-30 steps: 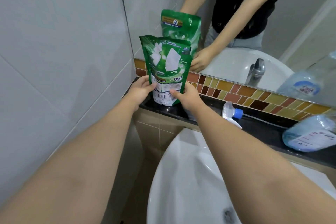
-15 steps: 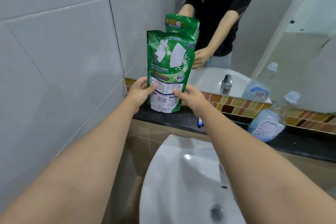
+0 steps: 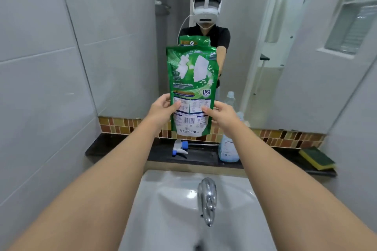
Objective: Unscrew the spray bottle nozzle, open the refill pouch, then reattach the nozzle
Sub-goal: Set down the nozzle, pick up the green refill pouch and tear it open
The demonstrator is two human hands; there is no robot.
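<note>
Raised off the ledge — both hands pinch the "670" refill pouch.

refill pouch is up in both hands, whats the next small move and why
Probably slide one hand up to a top corner to tear it open. Both the left hand and right hand grip the refill pouch low, its top looks sealed, and the spray nozzle already lies off the bottle.

White sink occupies lower centre of frame; chrome tap stands at its rear rim, spout toward the camera. Black ledge runs behind it. Yellow-green sponge lies at the ledge's right end. Mosaic tile strip sits above the ledge, below the mirror. Grey wall tiles fill the left.
</note>
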